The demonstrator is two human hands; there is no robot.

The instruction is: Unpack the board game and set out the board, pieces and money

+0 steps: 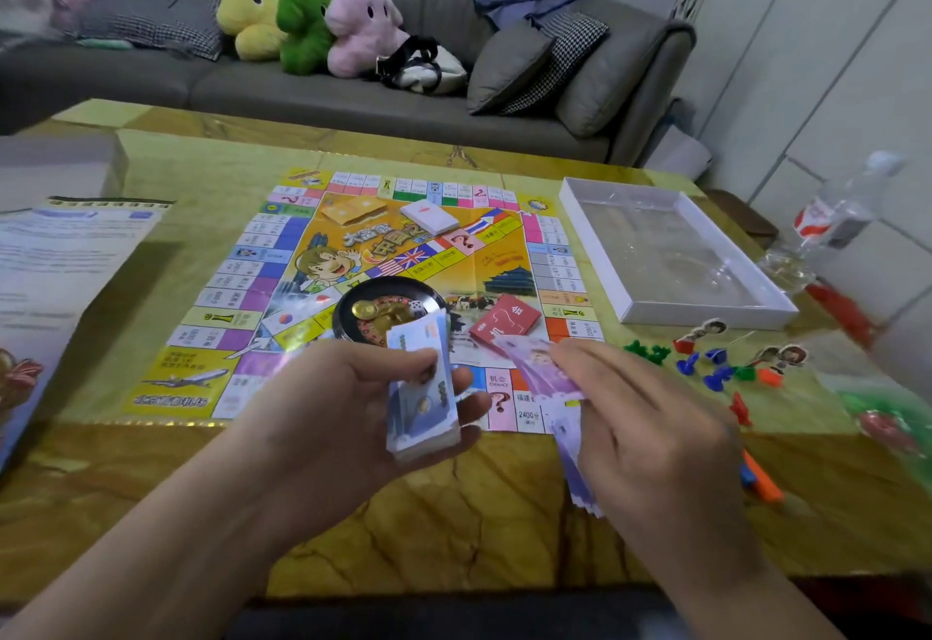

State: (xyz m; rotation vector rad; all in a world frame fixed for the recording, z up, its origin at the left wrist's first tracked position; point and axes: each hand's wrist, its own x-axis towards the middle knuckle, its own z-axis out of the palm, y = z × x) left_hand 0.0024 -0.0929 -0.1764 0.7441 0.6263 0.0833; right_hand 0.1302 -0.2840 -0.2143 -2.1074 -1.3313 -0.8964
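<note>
- Left hand [353, 402] grips a blue banknote stack [422, 387] just above the game board's [262, 256] near edge.
- Right hand [650, 417] clutches purple banknotes [534, 367] beside it.

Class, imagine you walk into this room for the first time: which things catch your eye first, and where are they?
The bright game board spread flat across the middle of the table grabs attention first. Just in front of it, the left hand grips a stack of blue play money while the right hand holds purple notes. Behind, three plush toys, yellow, green and pink, sit in a row on the grey sofa.
</note>
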